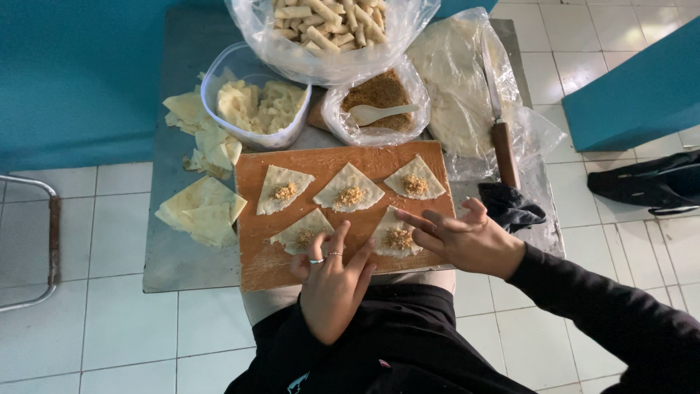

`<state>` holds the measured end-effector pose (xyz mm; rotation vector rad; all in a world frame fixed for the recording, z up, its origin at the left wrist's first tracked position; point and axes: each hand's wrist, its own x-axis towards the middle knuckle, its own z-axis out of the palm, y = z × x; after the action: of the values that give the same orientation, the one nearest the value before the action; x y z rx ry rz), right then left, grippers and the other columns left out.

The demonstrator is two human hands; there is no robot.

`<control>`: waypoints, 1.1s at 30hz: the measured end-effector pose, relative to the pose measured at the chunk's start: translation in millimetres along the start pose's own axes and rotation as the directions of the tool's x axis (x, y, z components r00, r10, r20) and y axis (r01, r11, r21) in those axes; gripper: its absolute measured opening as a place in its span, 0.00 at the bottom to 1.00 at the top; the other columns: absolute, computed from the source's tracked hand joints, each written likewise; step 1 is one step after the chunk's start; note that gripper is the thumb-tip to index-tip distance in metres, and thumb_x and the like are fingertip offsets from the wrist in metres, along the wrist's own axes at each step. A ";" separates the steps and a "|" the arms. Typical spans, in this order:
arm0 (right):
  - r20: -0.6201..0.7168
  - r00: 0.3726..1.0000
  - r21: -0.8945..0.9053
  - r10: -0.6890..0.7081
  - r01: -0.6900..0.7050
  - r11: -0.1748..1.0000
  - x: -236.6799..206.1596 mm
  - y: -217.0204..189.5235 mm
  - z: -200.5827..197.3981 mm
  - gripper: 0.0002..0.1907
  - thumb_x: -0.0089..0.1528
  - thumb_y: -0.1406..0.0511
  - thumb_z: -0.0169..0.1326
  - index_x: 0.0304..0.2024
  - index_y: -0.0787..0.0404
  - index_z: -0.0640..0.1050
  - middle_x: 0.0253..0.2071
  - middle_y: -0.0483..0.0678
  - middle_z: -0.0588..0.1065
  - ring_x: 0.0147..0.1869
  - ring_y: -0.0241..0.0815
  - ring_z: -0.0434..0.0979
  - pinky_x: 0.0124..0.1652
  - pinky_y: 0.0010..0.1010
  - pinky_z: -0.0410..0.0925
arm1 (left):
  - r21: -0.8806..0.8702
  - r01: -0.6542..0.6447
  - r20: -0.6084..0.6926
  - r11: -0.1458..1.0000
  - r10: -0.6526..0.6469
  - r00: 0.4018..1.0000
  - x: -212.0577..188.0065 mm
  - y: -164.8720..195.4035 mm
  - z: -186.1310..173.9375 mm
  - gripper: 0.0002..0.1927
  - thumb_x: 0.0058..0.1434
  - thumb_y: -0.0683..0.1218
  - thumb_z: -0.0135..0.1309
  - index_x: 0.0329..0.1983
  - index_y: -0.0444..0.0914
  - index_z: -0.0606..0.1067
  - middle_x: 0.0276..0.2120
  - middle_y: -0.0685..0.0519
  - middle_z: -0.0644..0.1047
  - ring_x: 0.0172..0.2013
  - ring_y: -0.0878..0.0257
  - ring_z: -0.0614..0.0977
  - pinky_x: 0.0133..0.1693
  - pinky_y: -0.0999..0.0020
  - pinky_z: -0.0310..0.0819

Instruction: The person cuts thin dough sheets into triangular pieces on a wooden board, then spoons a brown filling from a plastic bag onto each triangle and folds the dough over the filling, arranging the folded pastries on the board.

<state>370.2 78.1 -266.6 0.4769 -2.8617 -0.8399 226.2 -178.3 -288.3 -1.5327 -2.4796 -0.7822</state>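
Observation:
A wooden cutting board (257, 266) lies on a small metal table. On it are several triangular pastry wrappers, each with a dab of brown filling. My left hand (332, 281), with rings on two fingers, rests its fingertips on the near-left wrapper (297, 235). My right hand (463, 237) reaches in from the right, its fingers touching the near-right wrapper (396, 235). Three more filled wrappers (348, 190) lie in a row at the board's far side. Neither hand grips anything.
Behind the board stand a clear tub of wrapper scraps (257, 106), a bag of brown filling with a white spoon (379, 111), a bag of rolled pastries (332, 25), wrapped flat dough (458, 87) and a knife (502, 138). Cut wrappers (203, 211) lie left; a dark cloth (510, 206) right.

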 end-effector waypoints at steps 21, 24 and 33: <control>-0.175 0.974 0.656 0.144 0.007 0.755 254.8 88.5 -26.2 0.18 0.60 0.73 0.48 0.53 0.62 0.66 0.35 0.48 0.72 0.49 0.47 0.73 0.51 0.42 0.67 | -0.085 0.383 -0.366 0.920 -0.386 0.847 -30.8 -46.8 -36.0 0.07 0.58 0.48 0.62 0.41 0.49 0.83 0.57 0.61 0.74 0.59 0.53 0.68 0.55 0.47 0.49; -0.107 0.980 0.670 0.169 -0.054 0.740 266.9 84.0 -13.7 0.19 0.58 0.73 0.48 0.53 0.61 0.65 0.37 0.48 0.73 0.47 0.48 0.73 0.49 0.43 0.65 | -0.097 0.432 -0.378 0.897 -0.435 0.817 -36.6 -53.1 -38.7 0.08 0.58 0.48 0.62 0.42 0.50 0.84 0.57 0.61 0.74 0.59 0.53 0.67 0.55 0.46 0.48; -0.050 0.964 0.941 0.261 -0.042 0.335 262.3 84.7 -13.5 0.21 0.55 0.78 0.41 0.51 0.64 0.61 0.39 0.41 0.75 0.56 0.47 0.75 0.52 0.44 0.65 | -0.112 0.414 -0.351 0.903 -0.426 0.834 -35.0 -54.3 -32.8 0.09 0.60 0.49 0.62 0.44 0.52 0.83 0.58 0.62 0.73 0.60 0.53 0.67 0.56 0.46 0.48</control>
<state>103.2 51.7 -202.0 0.3024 -2.7997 1.0006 190.8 -241.4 -292.5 -0.7417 -2.5334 -1.0615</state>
